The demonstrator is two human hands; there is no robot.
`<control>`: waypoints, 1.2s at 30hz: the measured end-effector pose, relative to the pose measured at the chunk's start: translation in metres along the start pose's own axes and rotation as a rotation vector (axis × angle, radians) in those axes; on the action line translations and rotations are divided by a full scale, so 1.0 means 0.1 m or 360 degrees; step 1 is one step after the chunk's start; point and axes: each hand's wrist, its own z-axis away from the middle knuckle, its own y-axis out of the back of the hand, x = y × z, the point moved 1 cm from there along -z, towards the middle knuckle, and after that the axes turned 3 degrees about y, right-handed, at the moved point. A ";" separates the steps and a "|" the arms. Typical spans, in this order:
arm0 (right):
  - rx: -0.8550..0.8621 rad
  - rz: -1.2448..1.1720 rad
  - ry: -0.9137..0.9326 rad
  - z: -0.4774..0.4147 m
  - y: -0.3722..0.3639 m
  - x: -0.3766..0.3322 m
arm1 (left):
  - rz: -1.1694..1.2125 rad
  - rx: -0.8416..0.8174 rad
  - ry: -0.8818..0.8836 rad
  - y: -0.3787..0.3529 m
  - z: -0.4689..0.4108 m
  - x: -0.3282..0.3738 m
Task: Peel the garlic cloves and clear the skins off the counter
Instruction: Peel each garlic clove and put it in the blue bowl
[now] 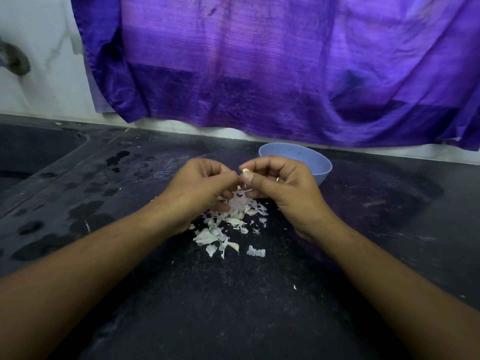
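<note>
Head view: peeling is in hand. The right hand pinches one garlic clove at its fingertips; the left hand meets it at nine o'clock, fingers curled, seemingly nipping skin — I cannot tell for sure. Next, I judge, strip the last skin. One blue bowl at two o'clock; loose skins heaped at six o'clock on the counter — too many to count.

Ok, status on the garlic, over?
Right hand pinching garlic clove, left hand picking at it. Skins piled on counter. Blue bowl behind, nothing in the way.
</note>
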 end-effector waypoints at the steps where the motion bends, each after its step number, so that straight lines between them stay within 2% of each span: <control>1: 0.0025 -0.0041 -0.0012 0.00 0.00 0.00 | -0.0052 0.0019 -0.0020 0.01 -0.01 -0.01; 6: 0.0156 -0.0250 -0.0088 -0.04 0.05 -0.03 | -0.0247 0.0041 -0.0061 0.05 -0.02 -0.04; 10: 0.0089 -0.0129 -0.0146 -0.04 0.07 -0.01 | -0.0464 0.0091 -0.0218 0.06 0.02 0.02; 17: 0.0010 0.0034 -0.0141 -0.03 0.06 0.00 | -0.0610 0.0123 -0.0334 0.11 0.03 0.03; 25: -0.0040 0.0287 -0.0060 -0.03 0.08 0.02 | -0.0307 0.0009 -0.0250 0.07 0.03 0.06; 33: -0.0049 0.0292 -0.0032 -0.03 0.09 -0.03 | -0.0228 -0.0092 -0.0197 0.09 -0.03 0.03; 36: -0.0083 0.0349 -0.0026 -0.02 0.10 -0.03 | -0.0340 -0.0063 -0.0254 0.10 -0.03 0.03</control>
